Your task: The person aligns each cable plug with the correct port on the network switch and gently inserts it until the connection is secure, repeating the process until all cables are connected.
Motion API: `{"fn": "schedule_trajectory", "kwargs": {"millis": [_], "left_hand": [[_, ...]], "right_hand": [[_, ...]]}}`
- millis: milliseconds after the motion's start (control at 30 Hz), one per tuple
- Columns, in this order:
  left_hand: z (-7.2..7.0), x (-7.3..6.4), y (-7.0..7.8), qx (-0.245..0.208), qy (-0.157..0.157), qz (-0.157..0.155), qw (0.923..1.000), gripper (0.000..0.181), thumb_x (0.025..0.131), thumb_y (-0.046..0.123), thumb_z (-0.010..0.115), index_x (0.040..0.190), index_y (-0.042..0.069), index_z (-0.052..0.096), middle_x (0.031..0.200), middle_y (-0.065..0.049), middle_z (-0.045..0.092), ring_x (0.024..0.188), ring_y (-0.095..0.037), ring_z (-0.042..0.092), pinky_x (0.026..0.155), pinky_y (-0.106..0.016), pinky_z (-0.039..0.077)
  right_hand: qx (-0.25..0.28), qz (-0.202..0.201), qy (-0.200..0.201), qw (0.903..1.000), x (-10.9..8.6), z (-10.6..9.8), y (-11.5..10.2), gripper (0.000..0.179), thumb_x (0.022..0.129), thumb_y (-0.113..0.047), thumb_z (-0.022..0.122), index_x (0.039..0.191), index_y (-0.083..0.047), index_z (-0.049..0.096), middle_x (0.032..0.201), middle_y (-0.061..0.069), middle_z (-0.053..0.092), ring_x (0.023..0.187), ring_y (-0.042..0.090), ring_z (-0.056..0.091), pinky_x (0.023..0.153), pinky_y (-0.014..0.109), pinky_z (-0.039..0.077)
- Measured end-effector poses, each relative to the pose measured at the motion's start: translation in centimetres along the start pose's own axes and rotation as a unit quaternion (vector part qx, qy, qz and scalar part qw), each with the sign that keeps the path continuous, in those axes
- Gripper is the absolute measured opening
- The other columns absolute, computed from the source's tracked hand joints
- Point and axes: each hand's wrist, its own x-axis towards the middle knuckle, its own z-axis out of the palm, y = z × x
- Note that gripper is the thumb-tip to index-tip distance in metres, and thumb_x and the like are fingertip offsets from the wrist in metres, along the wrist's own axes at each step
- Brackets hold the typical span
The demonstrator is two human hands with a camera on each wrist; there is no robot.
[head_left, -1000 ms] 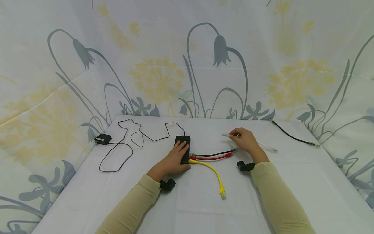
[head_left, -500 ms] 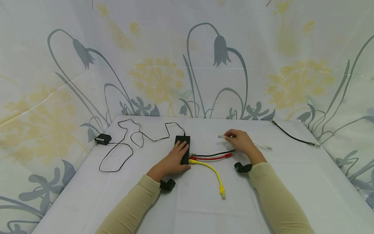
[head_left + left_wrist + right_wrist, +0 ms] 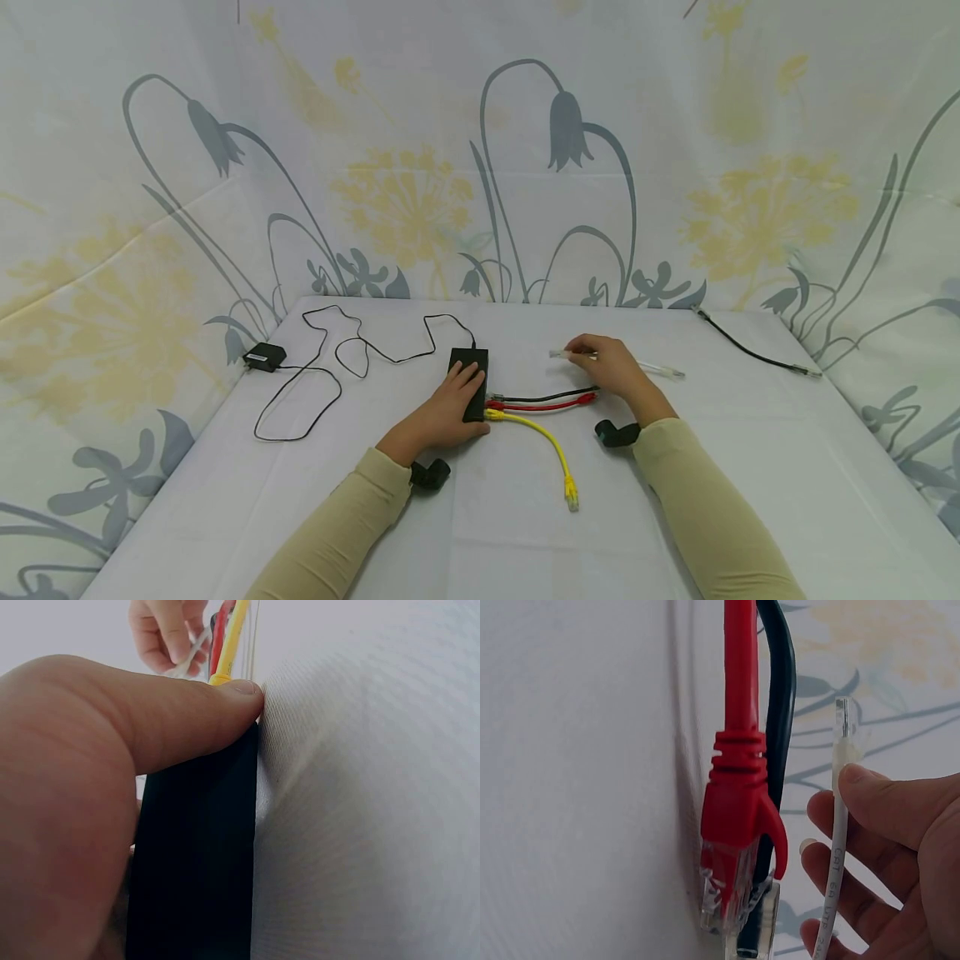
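My left hand [image 3: 446, 410] holds a black network switch [image 3: 477, 406], its fingers over the top and its thumb along the near end. Three Ethernet cables run from the right side of the switch: a black one [image 3: 543, 397], a red one [image 3: 543, 407] and a yellow one [image 3: 549, 436]. Between thumb and fingers, my right hand [image 3: 609, 367] pinches a white Ethernet cable [image 3: 838, 847] just behind one clear plug [image 3: 843, 716]. That plug points toward the switch, apart from it. Close to the right wrist camera hangs the red plug [image 3: 735, 825], beside the black cable.
A power adapter [image 3: 265, 357] lies at the far left, its thin black cord [image 3: 339, 312] looping to the back of the switch. Another short black Ethernet cable [image 3: 742, 340] lies at the back right of the white-covered table [image 3: 517, 567]. A floral cloth [image 3: 450, 125] hangs behind.
My right hand has moved left toward the switch, carrying the white Ethernet cable with it. The left hand and the switch have stayed in place.
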Motion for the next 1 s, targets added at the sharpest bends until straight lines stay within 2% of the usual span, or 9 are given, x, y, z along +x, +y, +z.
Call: {"fn": "schedule_trajectory", "kwargs": {"millis": [500,667,1000], "left_hand": [[0.1,-0.1,0.0,-0.002,-0.001,0.002,1.0,0.087,0.089,0.044,0.066,0.155,0.009,0.022,0.164,-0.009,0.012,0.152,-0.032,0.0,0.12,-0.051,0.018],[0.0,-0.1,0.1,-0.002,-0.001,0.0,1.0,0.087,0.09,0.044,0.066,0.155,0.01,0.021,0.164,-0.008,0.011,0.152,-0.032,-0.001,0.12,-0.051,0.018],[-0.2,-0.1,0.2,-0.005,-0.006,-0.003,1.0,0.087,0.09,0.045,0.066,0.156,0.01,0.021,0.164,-0.008,0.01,0.152,-0.032,-0.002,0.12,-0.051,0.018]], "right_hand": [[-0.001,-0.003,-0.013,0.9999,0.0,0.8,-1.0,0.021,0.098,-0.028,0.057,0.114,-0.018,0.067,0.119,0.009,0.067,0.116,0.031,0.058,0.092,0.048,0.048],[0.003,-0.006,-0.02,0.9998,0.0,1.1,-1.5,0.022,0.099,-0.027,0.056,0.115,-0.017,0.067,0.124,0.009,0.065,0.12,0.031,0.057,0.097,0.049,0.047],[-0.007,-0.041,-0.027,0.9988,0.1,1.7,-2.0,0.02,0.097,-0.024,0.06,0.113,-0.016,0.07,0.123,0.008,0.064,0.121,0.031,0.057,0.102,0.049,0.045]]}}
